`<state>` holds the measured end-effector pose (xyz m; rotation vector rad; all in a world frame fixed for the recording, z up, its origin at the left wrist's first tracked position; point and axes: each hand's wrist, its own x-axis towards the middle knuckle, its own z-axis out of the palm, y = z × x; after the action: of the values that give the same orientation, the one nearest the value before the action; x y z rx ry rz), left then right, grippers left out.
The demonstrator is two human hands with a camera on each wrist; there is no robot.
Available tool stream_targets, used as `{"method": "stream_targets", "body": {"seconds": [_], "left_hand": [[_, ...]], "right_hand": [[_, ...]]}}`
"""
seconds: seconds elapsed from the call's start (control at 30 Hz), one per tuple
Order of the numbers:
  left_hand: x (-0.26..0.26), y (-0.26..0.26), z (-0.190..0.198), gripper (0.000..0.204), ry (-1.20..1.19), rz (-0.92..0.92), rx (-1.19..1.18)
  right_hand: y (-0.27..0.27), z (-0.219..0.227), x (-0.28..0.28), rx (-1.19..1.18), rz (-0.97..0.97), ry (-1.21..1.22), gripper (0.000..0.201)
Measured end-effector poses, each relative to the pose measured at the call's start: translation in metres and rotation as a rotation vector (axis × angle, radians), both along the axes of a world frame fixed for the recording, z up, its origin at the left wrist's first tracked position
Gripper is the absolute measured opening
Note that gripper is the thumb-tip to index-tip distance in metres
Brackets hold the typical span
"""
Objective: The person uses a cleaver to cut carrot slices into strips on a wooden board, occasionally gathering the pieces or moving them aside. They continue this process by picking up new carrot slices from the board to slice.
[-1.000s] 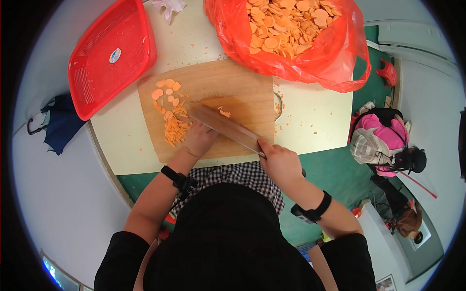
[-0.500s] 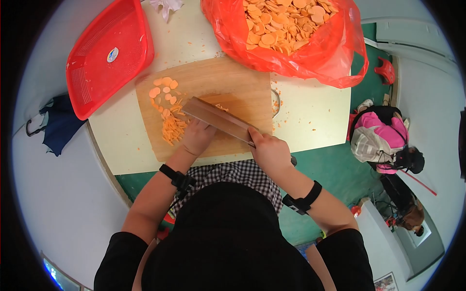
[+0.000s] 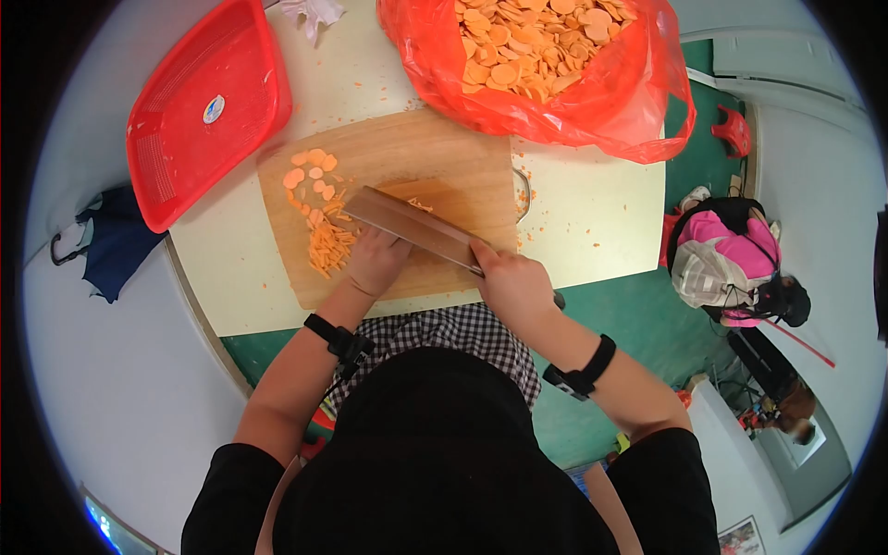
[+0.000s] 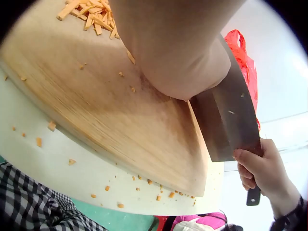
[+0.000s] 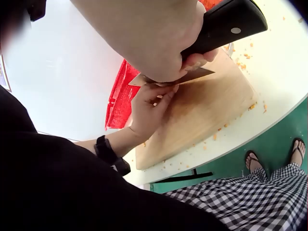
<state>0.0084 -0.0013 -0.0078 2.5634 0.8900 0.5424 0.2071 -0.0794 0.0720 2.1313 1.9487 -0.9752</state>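
Note:
My right hand [image 3: 516, 282] grips a broad cleaver [image 3: 412, 225] by its black handle [image 5: 224, 26], with a finger and thumb up at the blade. The blade slants across the wooden cutting board [image 3: 444, 143]. My left hand [image 3: 377, 261] rests on the board with bent fingers right beside the blade; in the right wrist view its fingertips [image 5: 168, 90] lie close under it. What those fingertips hold is hidden, so I cannot tell. Thin carrot strips [image 3: 328, 248] are heaped left of that hand, below some round carrot slices [image 3: 316, 157]. More strips [image 3: 418, 203] show past the blade.
A red plastic bag [image 3: 592, 125] full of carrot slices [image 3: 527, 46] stands behind the board. At the back left is a red basket [image 3: 199, 129]. Orange crumbs dot the pale table [image 3: 592, 213]. A person in pink [image 3: 726, 250] is off to the right.
The cleaver and my right hand have shifted left and slightly up in the head view, then stayed nearly still. My left hand stays beside the blade.

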Motion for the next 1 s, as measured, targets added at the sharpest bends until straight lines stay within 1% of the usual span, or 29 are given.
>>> {"method": "stream_targets", "body": {"seconds": [0.1,0.17,0.2,0.27,0.3,0.33,0.37,0.5,0.6,0.67,0.73,0.87,1.0], "left_hand": [[-0.001,-0.001,-0.001,0.011,0.005,0.013,0.009],[-0.005,-0.001,-0.003,0.02,0.011,-0.01,-0.028],[-0.004,-0.001,-0.003,0.02,0.011,-0.011,-0.028],[-0.002,-0.001,-0.004,0.01,-0.016,0.006,0.026],[-0.004,-0.003,-0.005,0.01,-0.018,0.007,0.022],[-0.006,-0.002,-0.007,0.015,0.0,-0.005,-0.006],[-0.007,-0.003,-0.009,0.02,0.019,-0.018,-0.033],[-0.007,-0.003,-0.008,0.021,0.024,-0.009,-0.025],[-0.005,-0.006,-0.009,0.02,0.012,0.02,-0.047],[-0.004,-0.006,-0.007,0.019,0.046,0.052,-0.01],[-0.002,-0.006,-0.005,0.019,0.031,0.054,-0.009],[-0.001,-0.004,0.0,0.018,0.021,0.023,-0.015],[-0.005,-0.006,-0.007,0.019,0.032,0.024,0.009]], "right_hand": [[0.01,0.003,-0.006,-0.028,0.029,-0.007,0.036],[0.009,0.01,-0.007,-0.048,0.002,0.01,0.036],[0.005,0.013,-0.006,-0.048,0.001,0.011,0.036],[-0.003,0.02,-0.002,-0.073,-0.018,0.012,0.035],[-0.004,0.02,-0.002,-0.077,-0.017,0.01,0.035],[-0.005,0.02,-0.001,-0.062,-0.028,0.02,0.035],[-0.006,0.019,-0.001,-0.045,-0.038,0.032,0.035],[-0.006,0.007,-0.005,-0.022,-0.018,-0.02,0.035],[-0.009,-0.001,-0.005,0.043,-0.021,-0.01,0.035],[-0.006,-0.01,-0.013,0.093,-0.004,-0.057,0.035],[0.002,-0.012,-0.017,0.079,0.001,-0.05,0.035],[0.007,-0.001,-0.011,0.002,-0.003,0.003,0.034],[-0.013,0.009,-0.001,0.048,-0.049,0.031,0.033]]}}
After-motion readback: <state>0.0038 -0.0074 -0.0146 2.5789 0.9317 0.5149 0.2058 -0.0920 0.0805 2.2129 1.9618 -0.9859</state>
